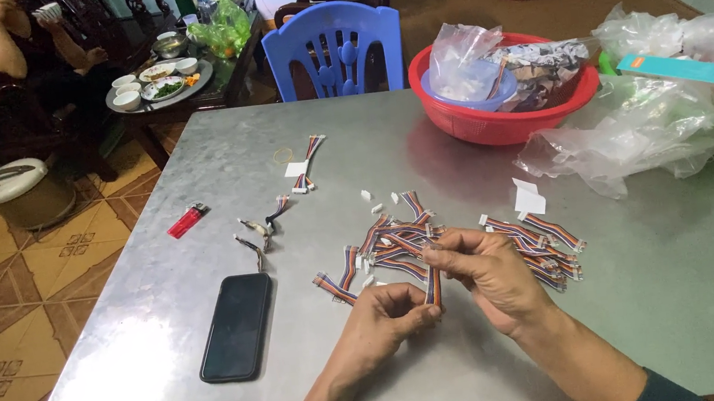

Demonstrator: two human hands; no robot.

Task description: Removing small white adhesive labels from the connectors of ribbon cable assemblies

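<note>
Short flat ribbon cables [397,245] striped in rainbow colours with white plastic plugs lie mid-table on the dull grey metal table [668,300]. A glossy black slab phone [236,326] and small red plastic lighter [187,221] sit toward the left edge; a round red plastic basin [499,124] stands at the far edge.

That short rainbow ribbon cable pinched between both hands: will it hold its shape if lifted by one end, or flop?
The ribbon cable probably bends easily: loose ones in the pile lie curved on the metal table. It looks light, since the left hand and right hand hold it by fingertips alone. Being flat, it seems unlikely to roll.
</note>
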